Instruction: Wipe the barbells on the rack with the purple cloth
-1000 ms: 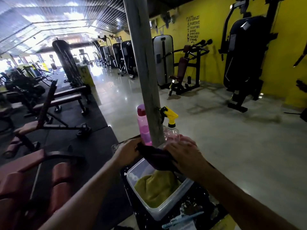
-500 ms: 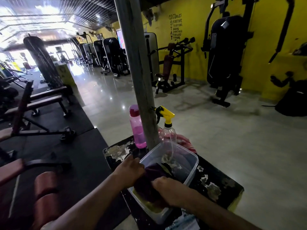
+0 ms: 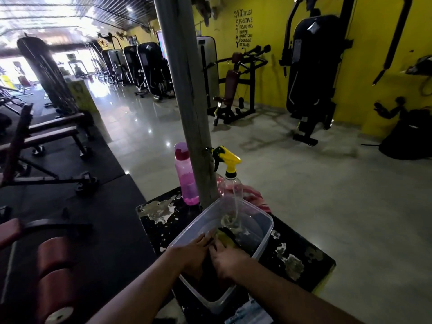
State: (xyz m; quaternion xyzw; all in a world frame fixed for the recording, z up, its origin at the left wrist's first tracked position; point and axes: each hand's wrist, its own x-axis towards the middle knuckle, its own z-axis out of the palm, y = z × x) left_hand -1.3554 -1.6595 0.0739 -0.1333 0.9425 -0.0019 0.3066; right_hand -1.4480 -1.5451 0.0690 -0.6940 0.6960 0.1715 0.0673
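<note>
Both hands reach into a clear plastic tub (image 3: 261, 242) on a worn black table (image 3: 301, 265). Left hand (image 3: 195, 253) and right hand (image 3: 228, 258) press side by side on the dark cloth (image 3: 208, 277), fingers extended. Near the far rim lies a yellow cloth (image 3: 225, 237).

The near table (image 3: 163, 220) is black with pale, flaking patches, and on it stands a clear plastic tub (image 3: 264, 239) holding a yellow-green cloth (image 3: 225, 237) beside a dark one. Behind the tub are a pink bottle (image 3: 187, 183) with a darker pink cap and a clear spray bottle (image 3: 230, 181) with a yellow-and-black trigger head. The far right wall (image 3: 364, 54) is yellow with black lettering, the floor (image 3: 304, 195) pale grey, the left mats (image 3: 70, 206) black.
</note>
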